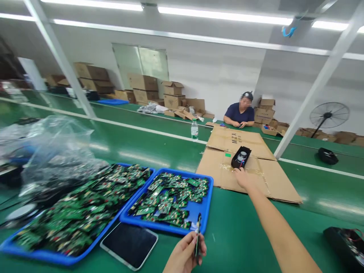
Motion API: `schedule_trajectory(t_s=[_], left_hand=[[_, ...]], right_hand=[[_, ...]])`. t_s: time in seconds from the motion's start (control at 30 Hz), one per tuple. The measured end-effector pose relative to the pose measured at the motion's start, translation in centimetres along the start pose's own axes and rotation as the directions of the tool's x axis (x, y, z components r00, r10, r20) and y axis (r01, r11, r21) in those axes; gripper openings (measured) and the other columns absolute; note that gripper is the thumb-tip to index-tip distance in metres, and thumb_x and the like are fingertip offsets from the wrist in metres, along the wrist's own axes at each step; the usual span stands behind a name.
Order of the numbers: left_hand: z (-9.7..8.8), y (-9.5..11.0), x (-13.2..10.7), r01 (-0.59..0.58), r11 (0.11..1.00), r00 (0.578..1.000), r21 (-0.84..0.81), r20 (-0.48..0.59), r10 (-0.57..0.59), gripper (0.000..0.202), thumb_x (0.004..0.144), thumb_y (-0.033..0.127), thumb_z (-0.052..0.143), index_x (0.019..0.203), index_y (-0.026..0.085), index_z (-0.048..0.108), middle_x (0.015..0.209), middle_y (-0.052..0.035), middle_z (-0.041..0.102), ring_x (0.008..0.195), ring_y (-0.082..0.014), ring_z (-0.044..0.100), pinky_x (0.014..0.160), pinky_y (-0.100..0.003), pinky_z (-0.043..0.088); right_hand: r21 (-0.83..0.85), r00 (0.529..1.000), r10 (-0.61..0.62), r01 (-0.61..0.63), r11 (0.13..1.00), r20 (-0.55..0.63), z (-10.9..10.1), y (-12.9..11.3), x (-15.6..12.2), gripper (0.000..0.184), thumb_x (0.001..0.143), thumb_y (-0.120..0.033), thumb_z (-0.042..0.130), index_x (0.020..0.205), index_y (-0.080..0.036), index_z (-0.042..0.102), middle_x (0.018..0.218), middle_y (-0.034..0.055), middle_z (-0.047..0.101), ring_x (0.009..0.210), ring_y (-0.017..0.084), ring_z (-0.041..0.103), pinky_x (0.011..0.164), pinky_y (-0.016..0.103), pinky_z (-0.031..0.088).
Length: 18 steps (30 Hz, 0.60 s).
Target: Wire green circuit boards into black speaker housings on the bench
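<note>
My left hand is closed on a thin circuit board, held upright and seen nearly edge-on, just in front of a blue tray. On flattened cardboard, my right hand reaches forward to the near end of a black speaker housing. Its fingers meet that end and are partly hidden there. Round grey parts and red and blue wires show inside the housing. Many small green circuit boards lie in the smaller blue tray, and a larger blue tray beside it is heaped with more.
A tablet lies before the trays, with a plastic bag at left. The cardboard bears the housing; a water bottle stands behind. Another black housing sits at right. Across the bench works a person.
</note>
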State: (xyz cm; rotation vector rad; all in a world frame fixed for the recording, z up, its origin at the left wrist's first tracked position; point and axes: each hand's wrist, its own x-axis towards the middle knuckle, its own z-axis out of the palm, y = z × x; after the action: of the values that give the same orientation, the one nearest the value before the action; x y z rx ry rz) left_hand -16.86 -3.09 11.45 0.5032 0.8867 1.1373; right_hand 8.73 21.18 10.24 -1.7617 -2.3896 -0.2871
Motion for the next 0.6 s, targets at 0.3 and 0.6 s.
schedule_trajectory(t_s=[0.3, 0.6], left_hand=[[0.5, 2.1, -1.8, 0.038, 0.977, 0.992, -0.211, 0.122, -0.013, 0.019, 0.068, 0.028, 0.077, 0.078, 0.014, 0.066, 0.063, -0.0037, 0.064, 0.049, -0.0075, 0.048, 0.047, -0.019, 0.034], [2.9, 1.9, -1.3, 0.011, 0.994, 0.971, -0.106, 0.239, 0.014, 0.015, 0.074, 0.027, 0.072, 0.078, 0.015, 0.065, 0.068, -0.0036, 0.068, 0.043, -0.0054, 0.049, 0.043, -0.018, 0.033]], right_hand=[[0.155, 0.999, 0.001, 0.004, 0.988, -0.037, -1.5, 2.2, -5.4, 0.022, 0.092, -0.018, 0.048, 0.110, -0.010, 0.056, 0.117, 0.0120, 0.055, 0.108, 0.023, 0.052, 0.093, 0.044, 0.043], [0.433, 0.982, -0.190, 0.170, 0.885, 0.003, -8.6, -7.8, -19.0, 0.019, 0.093, -0.020, 0.041, 0.097, -0.018, 0.060, 0.099, 0.0063, 0.063, 0.093, 0.018, 0.057, 0.083, 0.033, 0.051]])
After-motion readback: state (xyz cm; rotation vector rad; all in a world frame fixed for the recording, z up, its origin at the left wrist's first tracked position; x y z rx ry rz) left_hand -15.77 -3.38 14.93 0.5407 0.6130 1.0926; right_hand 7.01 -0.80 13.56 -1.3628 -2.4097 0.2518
